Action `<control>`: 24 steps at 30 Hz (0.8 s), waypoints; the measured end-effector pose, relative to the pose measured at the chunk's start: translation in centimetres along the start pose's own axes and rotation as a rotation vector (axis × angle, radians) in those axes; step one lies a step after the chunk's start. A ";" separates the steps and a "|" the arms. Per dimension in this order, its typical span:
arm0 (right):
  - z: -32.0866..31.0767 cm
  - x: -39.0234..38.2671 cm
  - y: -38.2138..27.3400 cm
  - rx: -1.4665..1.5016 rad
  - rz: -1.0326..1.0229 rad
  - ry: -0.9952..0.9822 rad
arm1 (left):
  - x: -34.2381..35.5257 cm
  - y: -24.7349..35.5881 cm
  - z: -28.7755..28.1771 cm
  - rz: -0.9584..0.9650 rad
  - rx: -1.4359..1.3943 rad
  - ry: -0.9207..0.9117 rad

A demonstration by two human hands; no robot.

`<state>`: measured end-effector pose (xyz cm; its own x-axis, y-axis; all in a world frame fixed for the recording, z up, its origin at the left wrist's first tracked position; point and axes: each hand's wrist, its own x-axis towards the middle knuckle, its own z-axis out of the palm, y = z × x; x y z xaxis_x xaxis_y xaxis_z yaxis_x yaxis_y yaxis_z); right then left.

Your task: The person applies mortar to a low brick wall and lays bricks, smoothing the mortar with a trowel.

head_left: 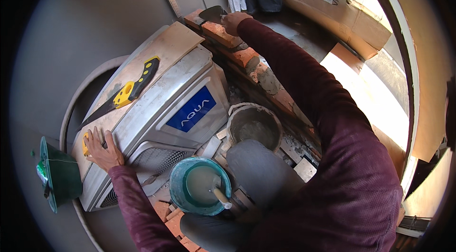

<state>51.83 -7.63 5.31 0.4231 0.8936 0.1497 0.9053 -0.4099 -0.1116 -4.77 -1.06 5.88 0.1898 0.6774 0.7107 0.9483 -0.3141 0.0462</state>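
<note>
At the far end of a low brick wall (247, 57), my right hand (235, 23) is closed round a trowel. The trowel's dark blade (212, 14) lies at the top of the end bricks, and its handle is mostly hidden in my fist. Grey mortar shows between and on the orange bricks (221, 35). My left hand (105, 151) lies with spread fingers on the near end of a wooden board (175, 43), which rests on a white outdoor air-conditioner unit (156, 109). By its fingertips sits a small yellow item (85, 144), partly covered. A yellow-and-black handsaw (137, 86) lies along the board.
Between my legs and the wall stands a mortar-caked bucket (230, 126). Nearer is a teal bucket (176, 183) of cloudy water with a handled tool (221, 196) in it. A green container (64, 176) is at the left. Cardboard boxes (327, 5) stand beyond the wall; brick pieces (161, 210) lie below.
</note>
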 end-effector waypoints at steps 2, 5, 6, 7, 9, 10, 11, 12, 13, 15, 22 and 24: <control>0.5 1.4 3.1 -0.047 -0.028 0.058 | 0.5 1.8 0.4 0.005 -0.029 -0.008; -0.3 -2.1 -0.7 0.039 -0.020 0.014 | 0.0 0.0 -0.2 -0.002 0.002 -0.007; -0.7 -2.4 -0.4 0.035 -0.024 0.022 | 0.0 0.2 -0.2 -0.005 0.000 -0.012; -1.2 -2.8 0.1 0.030 -0.027 0.028 | 0.0 0.4 -0.2 -0.008 -0.003 -0.017; -1.5 -6.3 -1.2 0.207 0.010 0.110 | 0.1 0.1 0.0 0.005 0.002 -0.003; -1.0 -9.9 -2.3 0.369 0.049 0.187 | -0.1 0.0 0.2 0.004 -0.001 0.003; 2.6 -12.0 -1.7 0.495 -0.029 0.278 | 0.0 0.7 0.1 0.003 -0.017 0.000; 4.6 -14.1 -2.8 0.639 -0.026 0.264 | -0.1 0.6 -0.1 -0.004 -0.013 -0.008; 6.4 -16.3 -3.5 0.775 -0.018 0.257 | -0.1 0.8 -0.2 -0.010 -0.015 -0.009; 9.2 -19.8 -6.1 0.892 0.014 0.237 | -0.2 0.1 -0.5 -0.021 -0.008 -0.020; 13.1 -13.0 -6.9 0.767 0.322 -0.170 | 0.2 0.8 0.0 -0.003 -0.034 -0.028; 11.6 -11.6 -6.4 0.928 0.376 -0.209 | 0.4 0.4 -0.2 -0.007 -0.018 -0.025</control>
<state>40.74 -13.23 -7.09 0.5782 0.7869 -0.2158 0.2916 -0.4464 -0.8460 -4.35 -1.06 6.37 0.1897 0.6959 0.6926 0.9448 -0.3214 0.0641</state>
